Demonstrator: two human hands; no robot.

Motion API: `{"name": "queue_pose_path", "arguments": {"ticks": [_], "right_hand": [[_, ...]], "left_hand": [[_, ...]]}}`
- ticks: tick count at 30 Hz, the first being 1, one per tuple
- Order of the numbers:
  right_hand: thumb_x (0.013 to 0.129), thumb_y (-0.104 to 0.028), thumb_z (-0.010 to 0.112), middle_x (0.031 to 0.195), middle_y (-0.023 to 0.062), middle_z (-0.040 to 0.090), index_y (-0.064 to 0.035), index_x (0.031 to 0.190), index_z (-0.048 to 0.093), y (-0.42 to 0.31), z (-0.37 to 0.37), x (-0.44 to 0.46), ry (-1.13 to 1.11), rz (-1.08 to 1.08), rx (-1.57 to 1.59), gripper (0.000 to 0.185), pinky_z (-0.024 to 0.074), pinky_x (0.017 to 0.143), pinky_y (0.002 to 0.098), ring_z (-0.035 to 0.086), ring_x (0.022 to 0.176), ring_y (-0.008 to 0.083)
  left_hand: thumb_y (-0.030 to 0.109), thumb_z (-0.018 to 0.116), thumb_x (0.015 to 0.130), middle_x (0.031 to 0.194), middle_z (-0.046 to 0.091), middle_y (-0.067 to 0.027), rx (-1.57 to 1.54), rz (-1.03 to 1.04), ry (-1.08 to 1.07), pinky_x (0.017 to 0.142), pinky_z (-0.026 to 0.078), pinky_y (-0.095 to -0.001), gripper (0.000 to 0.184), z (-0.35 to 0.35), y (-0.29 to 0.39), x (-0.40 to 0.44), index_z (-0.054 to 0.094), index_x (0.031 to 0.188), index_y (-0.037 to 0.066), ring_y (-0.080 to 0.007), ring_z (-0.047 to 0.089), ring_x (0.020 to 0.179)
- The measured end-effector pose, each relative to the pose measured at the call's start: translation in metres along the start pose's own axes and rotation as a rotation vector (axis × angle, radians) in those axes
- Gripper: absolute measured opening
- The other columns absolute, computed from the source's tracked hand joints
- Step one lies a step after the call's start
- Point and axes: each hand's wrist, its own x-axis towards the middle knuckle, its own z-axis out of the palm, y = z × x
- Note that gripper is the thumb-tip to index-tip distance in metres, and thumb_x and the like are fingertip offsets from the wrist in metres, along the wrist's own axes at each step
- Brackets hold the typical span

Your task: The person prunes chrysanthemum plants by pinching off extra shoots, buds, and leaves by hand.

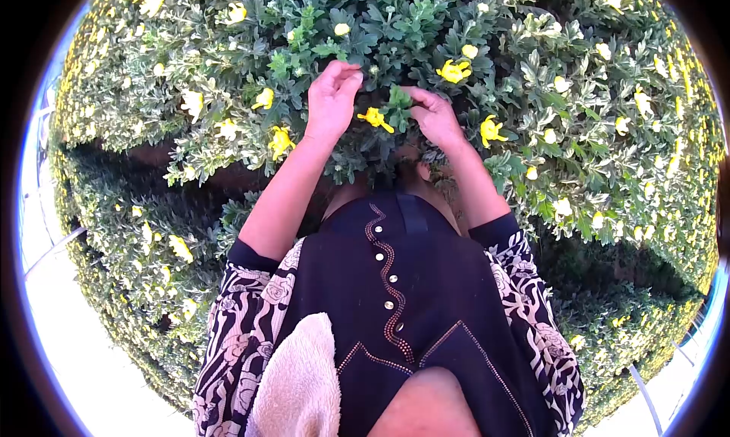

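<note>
My left hand point(332, 102) reaches into a bed of leafy chrysanthemum plants, thumb and fingers pinched together close to a small green bud point(373, 69). What lies between those fingertips is too small to make out. Opposite it, my right hand point(437, 117) has its thumb and fingers closed on a green leafy sprig point(398, 106). Between the two hands a yellow flower point(375, 119) faces up. Another open yellow flower point(454, 71) stands just beyond my right hand, and a half-open one point(264, 98) is left of my left hand.
Dense plants with yellow flowers and pale buds point(342, 29) surround me in front and on both sides. Dark gaps point(228, 183) run between the rows at left and right. A pinkish towel point(300, 380) hangs over my dark top point(456, 300).
</note>
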Motion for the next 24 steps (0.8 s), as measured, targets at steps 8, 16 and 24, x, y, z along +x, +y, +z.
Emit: {"name": "queue_pose_path", "arguments": {"ticks": [8,16,24], "right_hand": [[0.092,-0.009,0.056,0.103,0.0068,0.065,-0.0025,0.119,0.054,-0.021,0.003,0.025,0.575,-0.07,0.173,0.029,0.0496,0.071,0.0263,0.06,0.086,0.0122],[0.094,-0.012,0.048,0.127,0.0133,0.054,-0.0044,0.131,0.046,-0.056,-0.023,0.077,0.514,-0.184,0.393,0.038,0.0458,0.087,0.0316,0.055,0.104,0.0187],[0.083,-0.004,0.066,0.08,0.001,0.065,-0.0014,0.105,0.065,-0.037,-0.021,0.1,0.334,-0.193,0.154,0.022,0.0468,0.067,0.023,0.055,0.068,0.0072]], "left_hand": [[0.028,0.049,0.096,0.109,0.064,-0.0064,-0.078,0.026,-0.091,0.097,0.036,-0.0284,0.033,0.01,0.004,0.02,0.058,0.113,0.001,-0.0134,0.052,0.102],[0.025,0.047,0.098,0.1,0.066,-0.0076,-0.18,-0.109,-0.343,0.093,0.048,-0.0342,0.037,0.024,0.018,0.039,0.052,0.131,0.008,-0.0211,0.064,0.101],[0.006,0.071,0.082,0.078,0.064,-0.0052,0.075,0.099,-0.096,0.054,0.047,-0.0224,0.04,0.056,0.031,0.058,0.06,0.12,0.0,-0.0094,0.058,0.059]]}}
